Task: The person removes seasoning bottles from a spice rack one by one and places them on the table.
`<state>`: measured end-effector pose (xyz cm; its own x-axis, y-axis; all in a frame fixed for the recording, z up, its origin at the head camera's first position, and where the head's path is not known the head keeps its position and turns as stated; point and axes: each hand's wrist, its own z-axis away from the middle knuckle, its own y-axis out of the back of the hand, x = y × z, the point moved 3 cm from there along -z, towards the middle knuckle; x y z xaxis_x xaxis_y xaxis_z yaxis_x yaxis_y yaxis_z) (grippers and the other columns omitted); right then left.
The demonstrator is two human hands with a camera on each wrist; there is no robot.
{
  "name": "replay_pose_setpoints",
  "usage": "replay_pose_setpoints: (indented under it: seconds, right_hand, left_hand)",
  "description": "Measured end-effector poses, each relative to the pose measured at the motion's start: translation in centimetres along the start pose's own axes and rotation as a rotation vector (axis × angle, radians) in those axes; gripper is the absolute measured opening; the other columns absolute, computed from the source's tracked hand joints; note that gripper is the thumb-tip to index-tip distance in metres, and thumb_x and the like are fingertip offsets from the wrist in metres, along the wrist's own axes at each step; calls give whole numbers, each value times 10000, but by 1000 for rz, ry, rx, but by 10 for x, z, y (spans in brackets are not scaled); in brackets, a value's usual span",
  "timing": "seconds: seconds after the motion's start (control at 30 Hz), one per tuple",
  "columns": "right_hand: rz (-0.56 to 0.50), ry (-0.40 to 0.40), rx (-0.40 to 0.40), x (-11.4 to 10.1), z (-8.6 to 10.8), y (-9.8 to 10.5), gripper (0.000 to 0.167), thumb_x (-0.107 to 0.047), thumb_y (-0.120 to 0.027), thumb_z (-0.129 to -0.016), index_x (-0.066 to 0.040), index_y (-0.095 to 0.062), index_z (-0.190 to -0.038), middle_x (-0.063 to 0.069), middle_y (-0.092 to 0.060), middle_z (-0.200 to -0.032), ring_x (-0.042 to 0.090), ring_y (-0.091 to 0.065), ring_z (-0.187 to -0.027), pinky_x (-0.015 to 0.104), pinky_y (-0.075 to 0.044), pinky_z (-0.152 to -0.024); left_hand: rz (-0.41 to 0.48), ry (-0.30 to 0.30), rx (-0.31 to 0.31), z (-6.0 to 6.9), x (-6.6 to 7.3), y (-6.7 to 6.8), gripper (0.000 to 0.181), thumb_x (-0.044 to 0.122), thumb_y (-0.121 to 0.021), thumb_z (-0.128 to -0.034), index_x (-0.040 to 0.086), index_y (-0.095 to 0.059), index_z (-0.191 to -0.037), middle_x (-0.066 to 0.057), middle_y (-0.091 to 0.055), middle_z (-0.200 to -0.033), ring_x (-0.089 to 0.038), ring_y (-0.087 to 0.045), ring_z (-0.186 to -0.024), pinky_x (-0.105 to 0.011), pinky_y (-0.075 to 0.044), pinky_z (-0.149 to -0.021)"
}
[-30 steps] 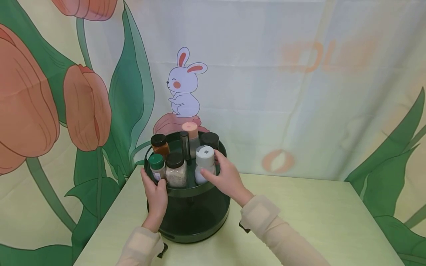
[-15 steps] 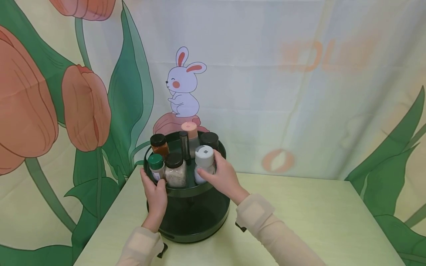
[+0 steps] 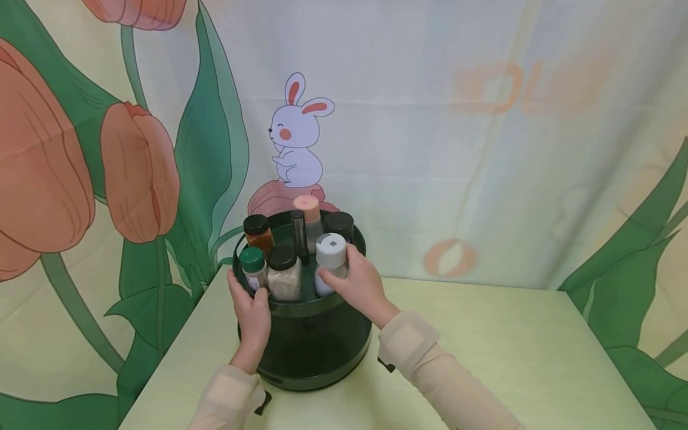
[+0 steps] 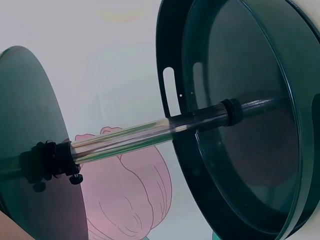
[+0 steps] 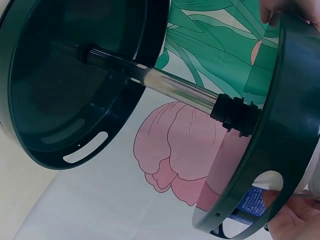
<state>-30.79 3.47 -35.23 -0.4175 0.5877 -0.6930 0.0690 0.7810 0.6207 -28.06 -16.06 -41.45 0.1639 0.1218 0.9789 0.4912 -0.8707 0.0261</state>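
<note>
In the head view a dark green two-tier stand holds several jars on its upper tray (image 3: 306, 309). My left hand (image 3: 254, 316) grips that tray's left rim, thumb beside the green-capped jar (image 3: 254, 267). My right hand (image 3: 366, 288) holds the white-capped bottle (image 3: 330, 254) at the tray's right front, thumb in front and fingers behind. From the right wrist, fingers of my left hand (image 5: 292, 9) show over the rim, and my right hand (image 5: 295, 215) is by the tray's handle slot. In the left wrist view a clear post (image 4: 122, 141) joins the tiers.
On the upper tray also stand a black-capped jar (image 3: 283, 275), an orange-brown jar (image 3: 259, 237), a pink-capped bottle (image 3: 307, 209) and another dark-lidded jar (image 3: 339, 225). The lower tray (image 3: 306, 382) rests on the pale green table (image 3: 484, 352), before a printed curtain (image 3: 408, 149).
My right hand and forearm have shifted slightly left, the thumb moving a little across the white-capped bottle. My left hand and the stand look almost unmoved.
</note>
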Motion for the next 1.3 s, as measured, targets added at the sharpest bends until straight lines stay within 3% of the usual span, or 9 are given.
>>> replay_pose_setpoints:
  seconds: [1.3]
  right_hand:
    - [19, 23, 51, 0, -2, -4, 539, -334, -642, -764, -41, -444, -1171, 99, -582, -1087, 222, -575, -944, 385, -482, -804]
  left_hand:
    - [12, -11, 8, 1, -1, -1, 702, 101, -353, -851, 137, 50, -1424, -37, 58, -1496, -183, 45, -1370, -457, -4, -1098]
